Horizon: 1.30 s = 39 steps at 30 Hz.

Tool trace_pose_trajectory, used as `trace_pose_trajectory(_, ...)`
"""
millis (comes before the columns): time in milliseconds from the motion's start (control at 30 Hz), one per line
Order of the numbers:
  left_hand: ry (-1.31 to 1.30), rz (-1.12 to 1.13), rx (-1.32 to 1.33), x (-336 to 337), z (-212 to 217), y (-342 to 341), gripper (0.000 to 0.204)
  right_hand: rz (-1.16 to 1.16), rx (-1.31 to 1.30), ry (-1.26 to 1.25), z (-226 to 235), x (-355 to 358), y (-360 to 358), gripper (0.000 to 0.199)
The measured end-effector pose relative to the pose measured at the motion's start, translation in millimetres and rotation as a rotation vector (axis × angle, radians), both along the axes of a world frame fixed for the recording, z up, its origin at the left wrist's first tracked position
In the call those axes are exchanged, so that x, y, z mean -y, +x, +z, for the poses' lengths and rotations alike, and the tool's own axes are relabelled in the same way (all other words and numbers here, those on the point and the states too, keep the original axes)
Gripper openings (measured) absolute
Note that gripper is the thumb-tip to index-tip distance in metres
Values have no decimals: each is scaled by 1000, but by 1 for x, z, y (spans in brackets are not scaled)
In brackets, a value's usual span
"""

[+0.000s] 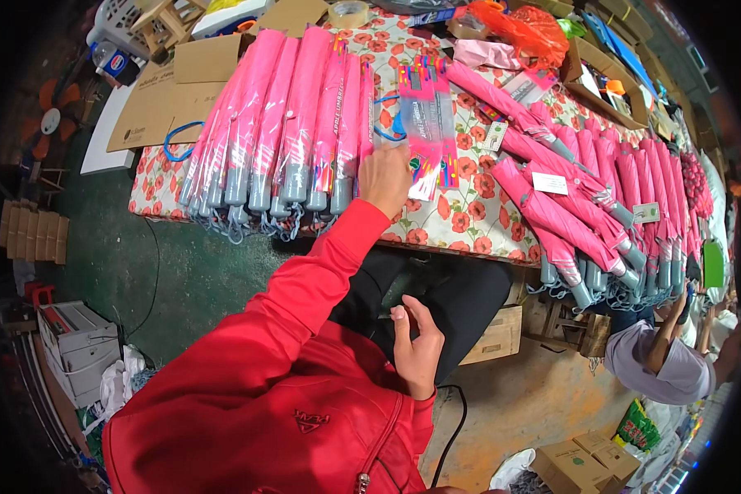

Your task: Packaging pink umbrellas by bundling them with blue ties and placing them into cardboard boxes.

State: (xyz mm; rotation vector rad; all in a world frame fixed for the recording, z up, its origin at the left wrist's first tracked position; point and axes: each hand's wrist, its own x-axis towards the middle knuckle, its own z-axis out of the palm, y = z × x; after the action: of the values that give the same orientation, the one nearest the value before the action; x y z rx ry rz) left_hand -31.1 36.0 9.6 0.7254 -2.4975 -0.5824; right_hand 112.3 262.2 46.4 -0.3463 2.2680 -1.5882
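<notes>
My left hand [384, 177] reaches up to the flowered table [461, 218] and grips the lower end of a clear plastic sleeve with pink print [424, 123]. Just left of it lies a neat row of several pink folded umbrellas in wrappers [280, 123], grey handles toward me. More pink umbrellas, unwrapped [584, 198], are spread across the table's right side. My right hand [416, 346] hovers over my lap in front of black trousers, fingers apart and holding nothing.
A person in a grey cap [659, 362] crouches at the lower right. Flat cardboard [152, 103] lies at the table's left end, with a tape roll [347, 12] and an orange bag [523, 29] at the back. A wooden crate [494, 333] stands under the table.
</notes>
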Motion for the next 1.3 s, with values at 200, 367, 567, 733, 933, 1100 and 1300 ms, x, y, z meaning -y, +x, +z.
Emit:
trace_pose_trajectory(200, 13, 22, -321, 6, -4, 4, 10, 56, -5, 50, 7, 10, -4, 23)
trace_pose_trajectory(367, 405, 42, -375, 10, 5, 3, 16, -8, 9, 14, 13, 14, -18, 25)
trace_pose_trajectory(567, 973, 20, -358, 30, 26, -1, 27, -279, 1, -206, 24, 22, -72, 26)
trace_pose_trajectory(733, 1591, -493, -479, 27, 66, 6, 38, -563, -254, -197, 30, 1, -128, 24)
trace_pose_trajectory(933, 1569, -636, -182, 14, 107, 55, 31, -943, -637, 283, 25, -65, -188, 37)
trace_pose_trajectory(1100, 1597, -636, 13, 19, 103, 91, 32, -917, -846, 610, 30, -117, -233, 46)
trace_pose_trajectory(1300, 1512, -658, 4, 27, 86, 96, 31, -888, -734, 1068, 24, -156, -274, 43)
